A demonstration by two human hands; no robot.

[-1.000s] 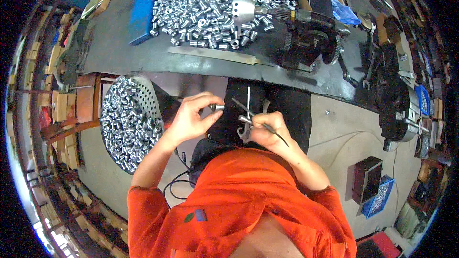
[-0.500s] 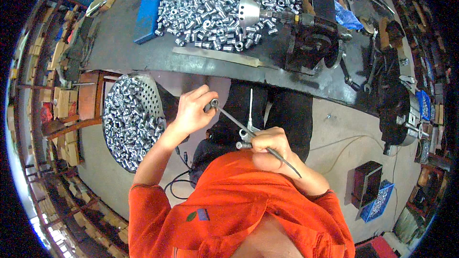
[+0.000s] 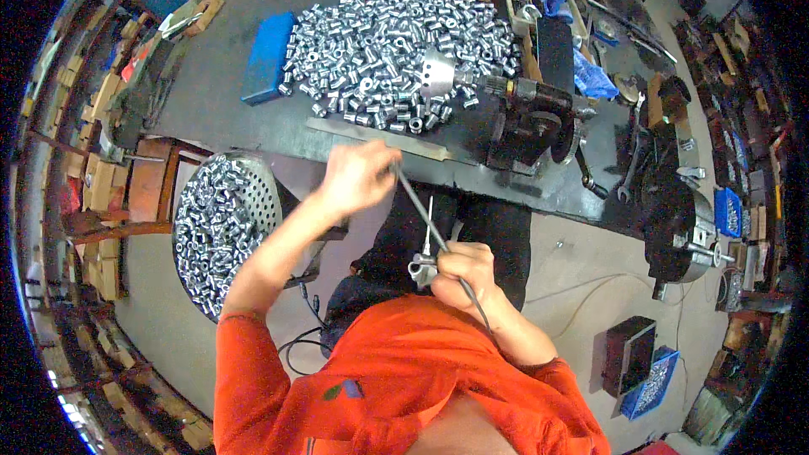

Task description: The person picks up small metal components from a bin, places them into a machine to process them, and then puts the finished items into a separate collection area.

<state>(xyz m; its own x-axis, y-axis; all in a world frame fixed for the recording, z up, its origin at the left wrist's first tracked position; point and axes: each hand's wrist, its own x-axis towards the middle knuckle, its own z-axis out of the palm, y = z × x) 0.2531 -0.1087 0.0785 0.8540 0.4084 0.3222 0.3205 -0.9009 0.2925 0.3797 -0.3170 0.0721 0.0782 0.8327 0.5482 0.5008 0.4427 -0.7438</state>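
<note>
My right hand (image 3: 465,272) is closed around a thin dark rod (image 3: 420,209), which slants up and away to the left. Beside that fist, over my lap, is a silver metal piece (image 3: 420,270) with a thin pale stem (image 3: 431,227) pointing away from me; whether my fingers touch it I cannot tell. At the rod's far end my left hand (image 3: 361,175) is closed, its fingertips blurred by motion, so what they hold is hidden. Just beyond lies a flat metal strip (image 3: 379,136) along the bench edge.
A heap of small shiny metal sleeves (image 3: 362,59) covers part of the dark bench (image 3: 202,93), beside a blue box (image 3: 268,59). A clamped machine (image 3: 531,122) carries a perforated cone (image 3: 437,74). More sleeves fill a perforated round seat (image 3: 265,195) at left.
My left hand has moved away from me toward the bench edge; the metal sleeve visible in its fingers before is no longer discernible. The rod stands steeper. The whole view has shifted, showing more bench.
</note>
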